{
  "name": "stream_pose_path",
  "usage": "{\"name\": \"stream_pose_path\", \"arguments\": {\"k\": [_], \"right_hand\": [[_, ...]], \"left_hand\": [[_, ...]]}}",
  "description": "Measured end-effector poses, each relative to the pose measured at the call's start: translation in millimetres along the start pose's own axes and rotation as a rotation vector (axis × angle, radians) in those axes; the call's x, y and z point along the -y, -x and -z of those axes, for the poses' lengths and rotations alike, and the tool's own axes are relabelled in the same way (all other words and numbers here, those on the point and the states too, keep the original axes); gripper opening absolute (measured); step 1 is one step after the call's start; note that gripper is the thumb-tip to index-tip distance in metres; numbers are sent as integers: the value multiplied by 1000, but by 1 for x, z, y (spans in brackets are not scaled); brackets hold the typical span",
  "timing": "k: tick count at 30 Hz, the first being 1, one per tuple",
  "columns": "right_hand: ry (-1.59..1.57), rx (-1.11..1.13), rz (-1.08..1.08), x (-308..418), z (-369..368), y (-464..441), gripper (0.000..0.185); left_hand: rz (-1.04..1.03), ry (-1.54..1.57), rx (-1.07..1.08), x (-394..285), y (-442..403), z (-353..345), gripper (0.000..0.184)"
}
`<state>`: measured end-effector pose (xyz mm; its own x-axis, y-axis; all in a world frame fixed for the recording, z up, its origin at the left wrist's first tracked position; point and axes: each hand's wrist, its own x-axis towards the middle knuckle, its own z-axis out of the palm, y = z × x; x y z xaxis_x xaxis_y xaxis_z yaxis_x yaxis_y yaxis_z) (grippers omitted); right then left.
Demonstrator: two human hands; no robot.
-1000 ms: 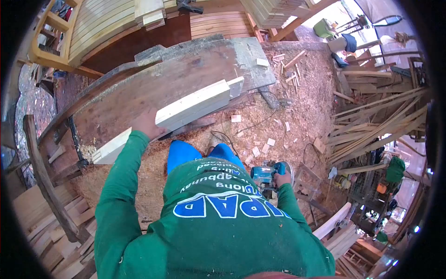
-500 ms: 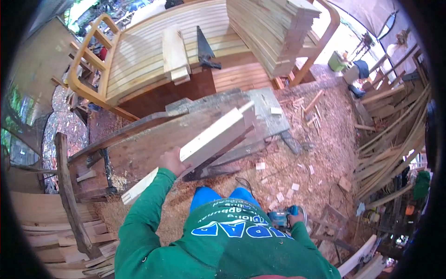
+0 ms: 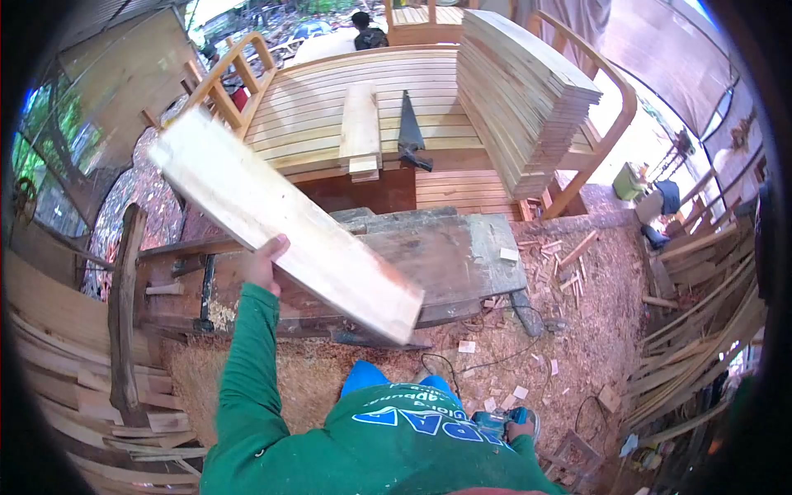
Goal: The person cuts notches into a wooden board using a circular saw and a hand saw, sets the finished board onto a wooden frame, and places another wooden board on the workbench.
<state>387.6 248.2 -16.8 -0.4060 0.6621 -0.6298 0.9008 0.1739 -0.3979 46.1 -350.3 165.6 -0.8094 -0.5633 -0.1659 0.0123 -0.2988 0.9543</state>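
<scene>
My left hand (image 3: 266, 262) grips the lower edge of a wide pale board (image 3: 289, 227), thumb on its face. The board is raised and slants from upper left to lower right, over the dark wooden workbench (image 3: 437, 256). Low at my right side, my right hand (image 3: 520, 428) is closed on the handle of a teal power tool (image 3: 497, 420). A small offcut (image 3: 509, 254) lies at the bench's right end.
Behind the bench, a slatted wooden bench (image 3: 313, 87) carries a tall board stack (image 3: 520, 99), short boards (image 3: 360, 128) and a handsaw (image 3: 410, 132). A person (image 3: 369, 33) is beyond. Cords and offcuts litter the floor; lumber (image 3: 701, 330) piles at right.
The board has been lifted off the workbench and swung so that its wide face shows, its far end now up at the left. The view has tilted up. The power tool stays in my right hand.
</scene>
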Motion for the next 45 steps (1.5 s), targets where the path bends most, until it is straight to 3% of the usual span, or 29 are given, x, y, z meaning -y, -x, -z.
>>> {"name": "stream_pose_path", "arguments": {"k": [3,7,9,12,14,17,18,21,23,25,26,27,29,31,32,34,36,39,40,42,45], "right_hand": [[-8,-4,24,-6,-1,-12,27],[3,-12,93,-54,-12,-57,24],[59,-20,170,-98,-15,-95,23],[-19,40,75,-68,12,-55,26],[118,-11,122,-48,28,-31,28],[235,-50,85,-53,36,-31,31],[238,-72,97,-73,34,-47,30],[226,-39,140,-91,29,-73,31],[268,-29,142,-82,28,-65,31],[207,-50,194,-50,25,-40,32],[388,-93,168,-59,24,-51,32],[257,-38,137,-45,25,-42,30],[186,-48,224,-21,24,-33,28],[190,-65,183,-6,19,-36,28],[119,-66,231,-2,16,-37,29],[38,-54,294,12,13,-34,31],[16,-32,318,47,16,-11,34],[-45,4,470,110,22,37,37],[-65,13,525,125,22,49,37],[-109,33,632,153,19,69,37],[-89,139,574,189,11,89,36]], "left_hand": [[210,111,-12,57,17,29,44],[523,186,-325,162,31,55,44],[556,520,-200,237,44,82,43],[669,553,-315,275,89,76,43],[751,614,-353,306,104,78,44],[771,482,-297,287,116,56,48],[714,425,-215,295,114,51,60],[914,168,-74,297,101,42,64],[1081,-229,150,309,92,42,67],[1037,-412,412,297,89,29,64],[832,-646,681,312,77,37,52],[623,-747,589,258,91,6,46],[106,-1050,598,274,63,10,39],[-71,-1270,582,248,39,-20,39],[-230,-1489,674,240,24,-38,53],[-666,-1712,574,269,-6,-50,69],[-316,-1663,620,235,-2,-90,81],[-136,-1650,858,284,-8,-113,83],[-106,-1670,769,277,7,-123,86],[-137,-1619,825,282,8,-118,88],[-229,-1630,864,272,23,-114,85]]}}
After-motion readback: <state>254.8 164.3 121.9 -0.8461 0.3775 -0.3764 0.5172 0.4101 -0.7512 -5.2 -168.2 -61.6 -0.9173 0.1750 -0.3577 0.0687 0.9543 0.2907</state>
